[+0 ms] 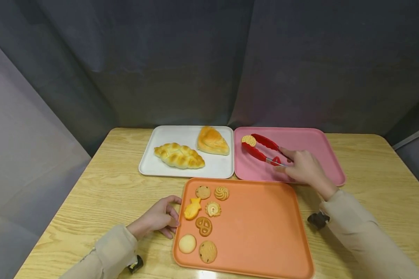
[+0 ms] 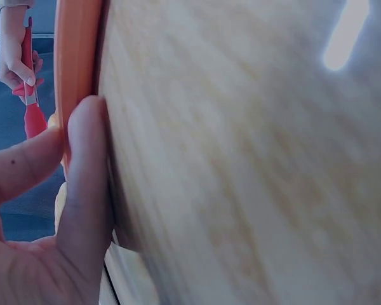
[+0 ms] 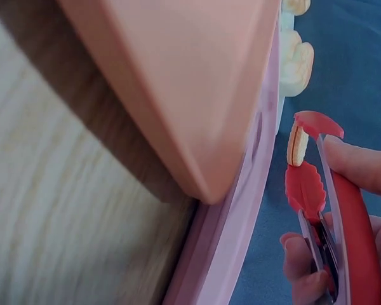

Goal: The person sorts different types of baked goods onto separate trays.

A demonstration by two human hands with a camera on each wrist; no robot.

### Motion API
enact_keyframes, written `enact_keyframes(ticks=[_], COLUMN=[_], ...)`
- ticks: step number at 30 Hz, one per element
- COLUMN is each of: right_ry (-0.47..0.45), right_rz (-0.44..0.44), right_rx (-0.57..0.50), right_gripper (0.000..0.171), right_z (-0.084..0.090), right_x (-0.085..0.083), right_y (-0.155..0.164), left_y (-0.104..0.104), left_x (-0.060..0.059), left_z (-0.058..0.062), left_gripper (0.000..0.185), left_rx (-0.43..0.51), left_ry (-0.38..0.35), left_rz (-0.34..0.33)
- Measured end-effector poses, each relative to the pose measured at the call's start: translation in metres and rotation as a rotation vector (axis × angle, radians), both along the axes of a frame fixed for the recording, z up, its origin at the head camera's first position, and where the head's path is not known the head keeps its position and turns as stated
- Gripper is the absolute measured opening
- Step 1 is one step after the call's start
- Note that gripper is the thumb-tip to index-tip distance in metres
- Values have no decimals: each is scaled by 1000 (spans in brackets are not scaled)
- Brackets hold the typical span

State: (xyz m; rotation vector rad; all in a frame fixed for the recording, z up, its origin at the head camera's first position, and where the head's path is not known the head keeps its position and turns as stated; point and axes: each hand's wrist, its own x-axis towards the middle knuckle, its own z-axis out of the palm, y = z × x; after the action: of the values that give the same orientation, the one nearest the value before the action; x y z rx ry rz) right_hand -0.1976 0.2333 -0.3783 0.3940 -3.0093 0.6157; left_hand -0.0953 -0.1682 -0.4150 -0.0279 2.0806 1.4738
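Observation:
My right hand point(image 1: 302, 166) grips red-tipped tongs point(image 1: 255, 152) over the pink tray point(image 1: 300, 135). Between the tongs' scalloped tips is a round, pale sandwich cracker point(image 1: 248, 140). The right wrist view shows that cracker point(image 3: 297, 145) edge-on; whether it touches the tray I cannot tell. At the left side of the orange tray point(image 1: 258, 224), my left hand point(image 1: 160, 217) holds the rim, with thumb and finger against it in the left wrist view. Along that tray's left part lie several biscuits, among them a pretzel point(image 1: 204, 226), a fish-shaped one point(image 1: 193, 209) and a swirl cookie point(image 1: 221, 193).
A white tray point(image 1: 147, 164) stands left of the pink one, bearing a braided bread point(image 1: 179, 156) and a folded bun point(image 1: 212, 141). Both back trays meet the orange tray's far edge. A dark curtain point(image 1: 181, 69) hangs behind the wooden table point(image 1: 104, 186).

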Motion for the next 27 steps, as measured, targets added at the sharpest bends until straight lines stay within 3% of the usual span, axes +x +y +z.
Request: enact_keyframes(ticks=[13,27], right_ry=[-115,-169], right_rz=[-75,-97], right_rx=[-40,53], right_gripper=[69,70], right_z=[-2,-2], right_x=[-26,-41], right_y=[-5,-13], left_y=[-1,-1], left_x=[0,0], left_z=[0,0], left_gripper=[57,56], left_rx=[11,24], left_ry=[1,-3], left_rz=[-5,-9])
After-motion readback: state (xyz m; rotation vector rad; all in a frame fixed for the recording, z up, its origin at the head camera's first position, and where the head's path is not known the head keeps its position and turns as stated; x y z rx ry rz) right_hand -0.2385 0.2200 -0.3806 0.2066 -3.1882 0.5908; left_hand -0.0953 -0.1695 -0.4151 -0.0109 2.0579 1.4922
